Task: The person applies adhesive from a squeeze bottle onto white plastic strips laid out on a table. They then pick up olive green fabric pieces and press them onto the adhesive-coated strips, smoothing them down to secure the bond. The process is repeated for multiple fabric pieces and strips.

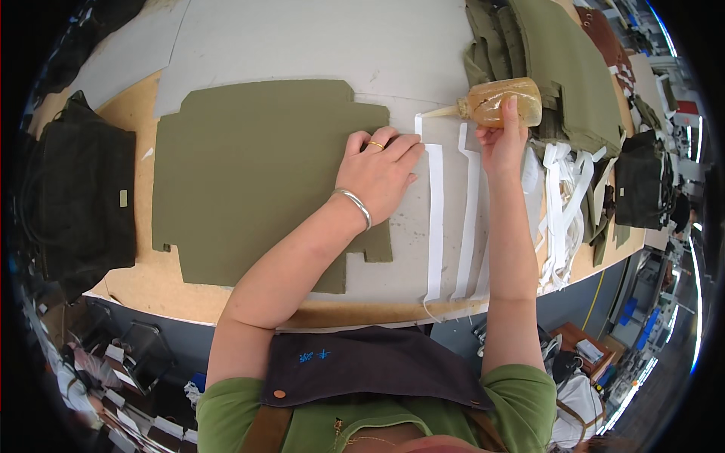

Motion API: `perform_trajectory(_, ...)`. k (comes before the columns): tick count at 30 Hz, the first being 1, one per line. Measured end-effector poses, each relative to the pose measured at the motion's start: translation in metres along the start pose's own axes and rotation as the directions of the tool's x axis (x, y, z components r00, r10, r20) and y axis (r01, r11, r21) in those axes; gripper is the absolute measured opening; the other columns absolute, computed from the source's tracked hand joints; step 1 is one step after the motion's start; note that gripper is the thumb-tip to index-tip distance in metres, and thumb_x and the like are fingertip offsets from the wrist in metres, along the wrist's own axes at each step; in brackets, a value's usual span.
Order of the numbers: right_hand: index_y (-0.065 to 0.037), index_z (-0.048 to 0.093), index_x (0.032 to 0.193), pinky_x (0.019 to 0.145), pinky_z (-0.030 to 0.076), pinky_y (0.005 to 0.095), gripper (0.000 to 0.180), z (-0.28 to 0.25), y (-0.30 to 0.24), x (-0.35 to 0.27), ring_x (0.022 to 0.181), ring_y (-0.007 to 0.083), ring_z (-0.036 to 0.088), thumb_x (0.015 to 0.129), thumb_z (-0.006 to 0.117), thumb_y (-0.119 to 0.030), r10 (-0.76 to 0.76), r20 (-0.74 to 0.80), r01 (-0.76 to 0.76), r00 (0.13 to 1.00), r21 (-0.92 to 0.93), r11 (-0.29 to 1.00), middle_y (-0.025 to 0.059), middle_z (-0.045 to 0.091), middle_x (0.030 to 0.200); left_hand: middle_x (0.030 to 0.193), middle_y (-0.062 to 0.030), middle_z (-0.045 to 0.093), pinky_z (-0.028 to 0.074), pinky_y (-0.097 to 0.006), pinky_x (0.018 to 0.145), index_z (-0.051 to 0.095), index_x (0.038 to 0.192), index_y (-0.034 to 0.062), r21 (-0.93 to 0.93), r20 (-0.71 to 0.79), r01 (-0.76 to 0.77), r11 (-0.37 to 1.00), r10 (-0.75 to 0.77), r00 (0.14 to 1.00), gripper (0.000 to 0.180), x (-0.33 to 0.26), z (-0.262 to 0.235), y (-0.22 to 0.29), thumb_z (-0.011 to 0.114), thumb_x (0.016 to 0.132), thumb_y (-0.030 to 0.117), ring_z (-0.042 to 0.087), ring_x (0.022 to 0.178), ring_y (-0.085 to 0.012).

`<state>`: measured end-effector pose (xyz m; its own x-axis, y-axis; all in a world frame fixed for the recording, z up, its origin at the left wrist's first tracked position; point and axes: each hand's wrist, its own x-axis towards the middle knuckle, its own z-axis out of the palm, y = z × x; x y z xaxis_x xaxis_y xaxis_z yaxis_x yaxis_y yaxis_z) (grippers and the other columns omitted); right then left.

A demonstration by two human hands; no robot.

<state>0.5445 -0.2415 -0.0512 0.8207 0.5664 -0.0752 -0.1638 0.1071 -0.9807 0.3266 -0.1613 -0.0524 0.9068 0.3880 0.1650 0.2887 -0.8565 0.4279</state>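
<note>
Our right hand (502, 143) holds an amber squeeze bottle (502, 103), its grip closed round the body with the thumb on the near side. The bottle is above the right part of the worktop (143, 204), lying nearly level, long axis across our view. Its base points right and its thin nozzle (445, 111) points left, dipping slightly toward the upper end of a white strip (435, 219). That strip runs mostly away from us, with a jog near its top.

Our left hand (384, 162) lies palm down, fingers reaching onto the strip by the jog; we cannot tell whether its grip pinches anything. Its wrist is over the right side of a notched olive panel (249, 181). A second white strip (466, 219) lies beside the first. Folded olive fabric (566, 68) backs the bottle's base, with a tangle of white tape (565, 219) nearer us. Dark bags flank all this, one at left (87, 200), one at right (642, 181).

Our right forearm partly covers a third strip (482, 279), and our left fingers hide part of the jog. Whether the nozzle's tip touches the strip is hard to make out.
</note>
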Motion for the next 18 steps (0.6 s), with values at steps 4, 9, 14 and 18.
perform_trajectory(4, 0.0, 0.058, 0.098, 0.043, 0.043, 0.0232, 0.048, 0.0012, 0.0009, 0.0002, 0.05, 0.0123, 0.056, 0.089, 0.065, -0.047, -0.026, 0.023, 0.026, 0.999, -0.013, 1.0, 0.0087, 0.064, 0.076, 0.131, 0.0052, 0.052, 0.033, -0.04, 0.097, 0.058, 0.123, 0.0143, -0.003, 0.005, 0.003, 1.0, -0.003, 1.0, 0.038, -0.0003, 0.0005, -0.0007, 0.064, 0.086, 0.021, 0.045, 0.119, -0.017)
perform_trajectory(9, -0.002, 0.056, 0.101, 0.045, 0.043, 0.024, 0.045, -0.001, 0.003, 0.0037, 0.053, 0.0127, 0.056, 0.09, 0.063, -0.045, -0.026, -0.004, 0.026, 1.0, 0.152, 0.988, 0.0079, 0.063, 0.077, 0.132, 0.0054, 0.052, 0.033, -0.04, 0.097, 0.058, 0.124, 0.0144, -0.007, 0.016, 0.005, 1.0, -0.005, 1.0, 0.04, 0.0006, -0.0007, 0.0, 0.064, 0.086, 0.021, 0.045, 0.119, -0.0168)
perform_trajectory(14, -0.003, 0.054, 0.104, 0.045, 0.044, 0.0254, 0.042, 0.0026, 0.0013, 0.0035, 0.054, 0.0139, 0.057, 0.091, 0.063, -0.042, -0.033, -0.041, 0.039, 0.999, 0.143, 0.989, 0.0081, 0.064, 0.08, 0.132, 0.0055, 0.052, 0.033, -0.04, 0.097, 0.058, 0.124, 0.0143, -0.005, 0.019, 0.008, 1.0, -0.008, 1.0, 0.04, 0.0005, -0.0016, -0.0011, 0.065, 0.085, 0.021, 0.045, 0.12, -0.0168)
perform_trajectory(18, -0.003, 0.054, 0.105, 0.045, 0.043, 0.0259, 0.041, -0.0013, 0.006, 0.0048, 0.054, 0.0144, 0.057, 0.091, 0.063, -0.04, -0.029, -0.037, 0.031, 0.999, 0.046, 0.998, 0.0081, 0.064, 0.08, 0.132, 0.0056, 0.052, 0.033, -0.04, 0.097, 0.058, 0.124, 0.0144, -0.006, 0.018, 0.006, 1.0, -0.006, 1.0, 0.04, 0.0004, -0.0016, -0.0005, 0.065, 0.085, 0.021, 0.045, 0.12, -0.0168)
